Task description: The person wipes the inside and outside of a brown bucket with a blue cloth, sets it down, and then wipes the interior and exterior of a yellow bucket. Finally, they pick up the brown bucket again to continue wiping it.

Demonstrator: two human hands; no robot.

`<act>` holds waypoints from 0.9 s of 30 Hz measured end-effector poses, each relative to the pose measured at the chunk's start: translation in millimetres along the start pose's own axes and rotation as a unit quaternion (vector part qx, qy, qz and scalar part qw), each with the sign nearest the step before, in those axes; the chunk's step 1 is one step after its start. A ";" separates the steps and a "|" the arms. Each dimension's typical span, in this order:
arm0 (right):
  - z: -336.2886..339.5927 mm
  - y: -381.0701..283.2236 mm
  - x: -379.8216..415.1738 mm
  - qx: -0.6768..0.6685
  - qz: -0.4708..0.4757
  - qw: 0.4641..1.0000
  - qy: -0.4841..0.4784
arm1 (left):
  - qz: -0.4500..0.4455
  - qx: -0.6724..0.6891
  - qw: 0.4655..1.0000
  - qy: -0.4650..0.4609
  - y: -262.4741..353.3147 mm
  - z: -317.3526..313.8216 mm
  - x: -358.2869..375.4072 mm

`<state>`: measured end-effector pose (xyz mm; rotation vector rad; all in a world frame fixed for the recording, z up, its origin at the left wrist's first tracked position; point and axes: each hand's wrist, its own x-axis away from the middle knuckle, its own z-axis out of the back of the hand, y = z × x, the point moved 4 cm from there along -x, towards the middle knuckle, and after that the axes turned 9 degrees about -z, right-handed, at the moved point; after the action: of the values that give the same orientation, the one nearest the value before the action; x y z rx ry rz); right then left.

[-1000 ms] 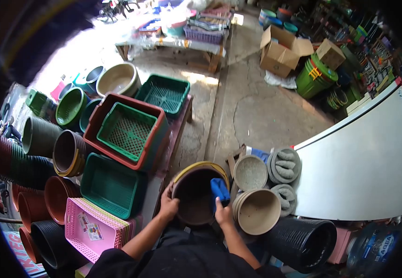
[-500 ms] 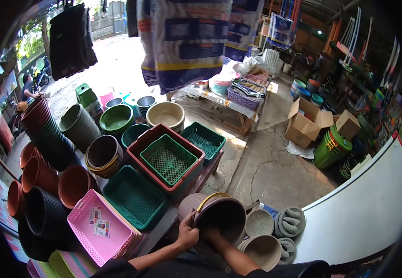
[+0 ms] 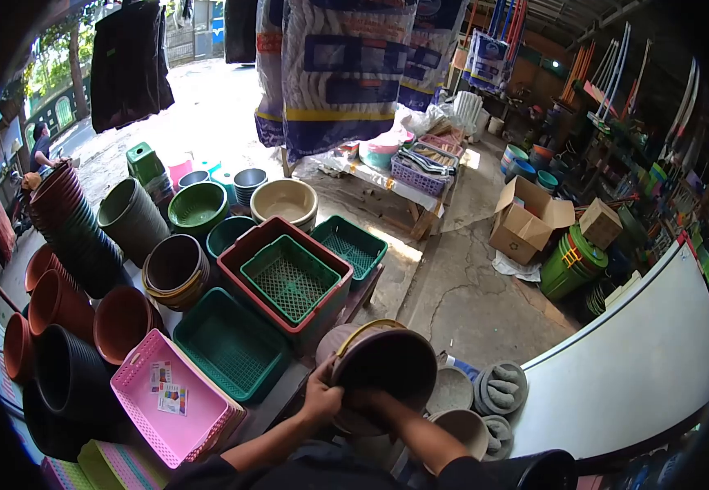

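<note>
a: what are the hands on?
b: the left hand (image 3: 322, 400) is clenched on the near left rim of a brown basin (image 3: 387, 371), tipped up on its side at the near middle of the scene, just right of the low bench

a: and the right hand?
b: the right hand (image 3: 368, 402) reaches under the basin's near edge; i cannot tell its grip, the basin hides the fingers

a: what's around?
b: a green basket (image 3: 232, 343) and a pink basket (image 3: 171, 400) to the left, beige bowls (image 3: 452, 390) just right, a white board (image 3: 640, 367) further right
</note>
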<state>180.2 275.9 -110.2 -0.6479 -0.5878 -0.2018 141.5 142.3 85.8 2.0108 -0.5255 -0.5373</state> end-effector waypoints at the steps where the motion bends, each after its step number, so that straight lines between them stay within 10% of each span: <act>1: 34.1 -21.2 46.8 0.170 -0.046 0.982 -0.067 | 0.010 -0.020 1.000 0.009 -10.4 10.0 2.2; 10: 15.5 -36.5 45.4 0.125 -0.010 0.992 -0.027 | -0.051 -0.019 0.999 0.003 -0.5 2.2 5.5; 20: 65.4 51.6 105.3 0.239 -0.183 0.948 -0.100 | 0.005 -0.085 0.996 -0.034 -29.7 6.5 4.3; 25: -19.6 59.4 57.9 0.057 -0.111 0.989 -0.081 | 0.007 -0.015 1.000 -0.026 -30.6 -5.4 6.3; 27: -60.9 51.5 17.9 -0.229 -0.039 0.972 -0.025 | 0.045 -0.023 0.999 -0.017 -51.7 -3.2 18.7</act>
<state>240.5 278.7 -165.3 -1.0805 -0.6204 -0.4025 165.9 157.4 38.8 1.9280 -0.6157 -0.5245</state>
